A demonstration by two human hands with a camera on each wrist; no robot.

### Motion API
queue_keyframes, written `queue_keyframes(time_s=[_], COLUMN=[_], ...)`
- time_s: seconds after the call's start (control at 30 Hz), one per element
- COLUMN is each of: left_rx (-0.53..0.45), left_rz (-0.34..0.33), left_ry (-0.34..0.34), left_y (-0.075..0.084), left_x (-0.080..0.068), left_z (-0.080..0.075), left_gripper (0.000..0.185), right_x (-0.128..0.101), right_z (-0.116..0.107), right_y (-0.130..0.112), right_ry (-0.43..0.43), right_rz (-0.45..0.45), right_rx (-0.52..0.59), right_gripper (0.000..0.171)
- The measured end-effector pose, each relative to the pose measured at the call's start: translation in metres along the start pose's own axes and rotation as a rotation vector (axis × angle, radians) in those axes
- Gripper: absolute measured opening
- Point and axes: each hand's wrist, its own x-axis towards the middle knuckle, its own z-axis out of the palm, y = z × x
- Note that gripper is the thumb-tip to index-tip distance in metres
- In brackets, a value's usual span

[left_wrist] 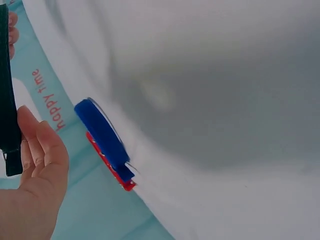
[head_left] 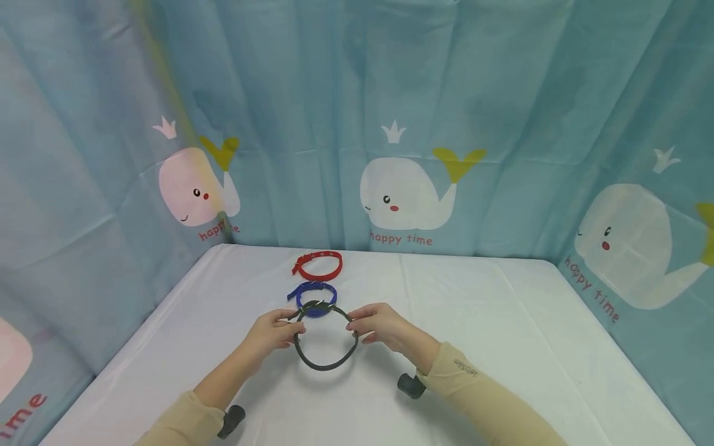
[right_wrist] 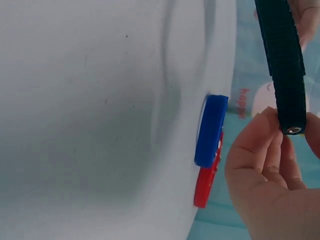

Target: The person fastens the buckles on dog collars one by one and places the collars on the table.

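Note:
A dark green, nearly black collar, fastened into a loop with a metal buckle at its far side, is held up by both hands. My left hand pinches its left side near the strap end. On the loop's right side, the thumb and fingers of my right hand grip the band. Behind it, a blue collar stands on the table as a closed loop, partly hidden by the dark one in the head view. Farther back is a red collar with metal-ringed holes, also looped.
The white-covered table spreads around the hands. A light blue curtain printed with whales hangs along the back and both sides. Dark wrist-worn devices sit below both forearms, near the sleeve cuffs.

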Motion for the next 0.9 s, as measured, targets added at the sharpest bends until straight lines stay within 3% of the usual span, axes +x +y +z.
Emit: queue_keyframes(time_s=[0.5,0.9], left_rx=[0.005,0.023], left_rz=[-0.027,-0.070], left_ry=[0.000,-0.012], left_y=[-0.018,-0.029], left_x=[0.011,0.018], left_z=[-0.018,-0.030], left_gripper=[0.041,0.046], right_x=[0.013,0.022], right_z=[0.023,0.039], right_y=[0.006,0.010], right_ry=[0.005,0.048], right_rz=[0.050,0.113], right_rx=[0.102,0.149], right_gripper=[0.027,0.023])
